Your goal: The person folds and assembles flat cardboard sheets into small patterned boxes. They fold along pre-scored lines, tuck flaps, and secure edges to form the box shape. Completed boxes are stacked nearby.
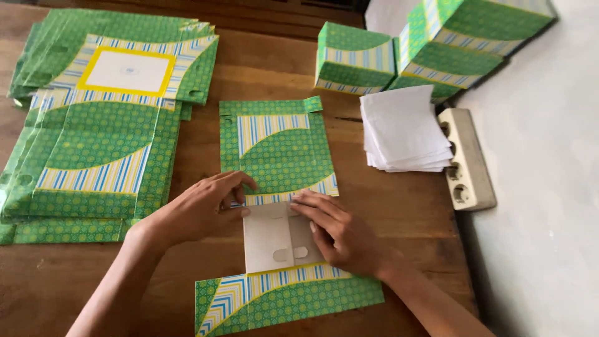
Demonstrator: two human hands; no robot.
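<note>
A flat green patterned cardboard box blank [281, 150] with striped yellow-and-blue bands lies unfolded in the middle of the wooden table [206, 62]. Its plain grey inner flaps [268, 240] are folded over near me. My left hand [199, 209] presses fingertips on the left flap's upper edge. My right hand [340, 234] lies flat on the right flap, fingers pointing left. Neither hand lifts the blank; both press it down.
A tall stack of flat green blanks [93, 125] fills the left side. Assembled green boxes [355, 59] and more [462, 37] stand at the back right. A pile of white paper sheets [402, 128] lies beside a beige power strip [465, 159] along the white wall.
</note>
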